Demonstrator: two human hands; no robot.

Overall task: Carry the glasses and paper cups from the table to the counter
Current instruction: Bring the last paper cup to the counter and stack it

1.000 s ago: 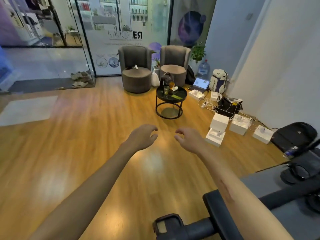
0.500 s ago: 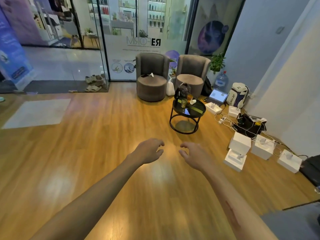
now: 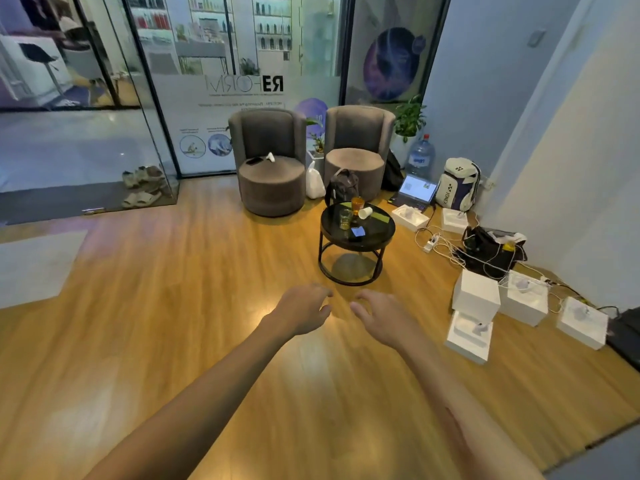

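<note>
We see a wooden floor (image 3: 173,323) spreading across the room, with a glass wall (image 3: 214,81) at the far end. Two grey round armchairs (image 3: 268,161) stand before it. In front of the right-hand chair stands a round black side table (image 3: 332,233), well ahead of us. To its right, white boxes (image 3: 476,294) and tangled cables lie on the floor by the wall, with a white backpack (image 3: 459,183) and an open laptop (image 3: 415,190) behind them. Our left hand (image 3: 303,311) and right hand (image 3: 382,318) reach forward side by side above the floor, both empty, fingers loosely curled. On the table top, an amber glass (image 3: 357,204) stands at the back, a clear glass (image 3: 345,218) to its left, nearer us, and a white paper cup (image 3: 365,213) lies tipped on its side just beside them.
</note>
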